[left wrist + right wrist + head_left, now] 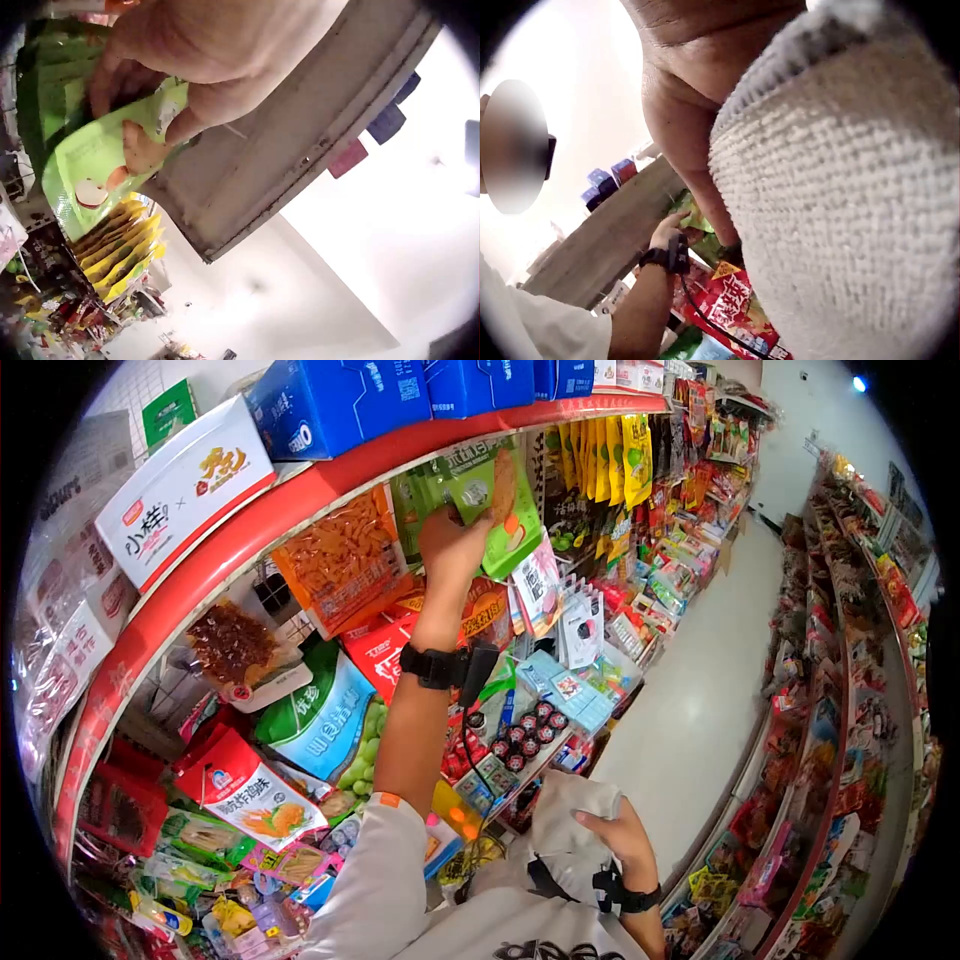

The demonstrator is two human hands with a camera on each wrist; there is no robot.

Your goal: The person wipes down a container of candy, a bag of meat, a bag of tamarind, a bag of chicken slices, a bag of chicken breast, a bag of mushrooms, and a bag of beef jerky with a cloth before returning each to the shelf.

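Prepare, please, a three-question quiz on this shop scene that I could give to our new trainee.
1. Choose one: what is the main colour of the packet in the left hand? a) red b) green c) blue
2. True or false: the right hand is empty.
3. Fill in: the blue boxes stand above the shelf's curved ____ edge.

Key: 1. b. 2. False; it holds pale woven fabric. 3. red.

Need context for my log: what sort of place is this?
Probably a shop selling snacks: yellow packets hang in a row, blue Oreo boxes line a red-edged shelf, and an aisle runs alongside.
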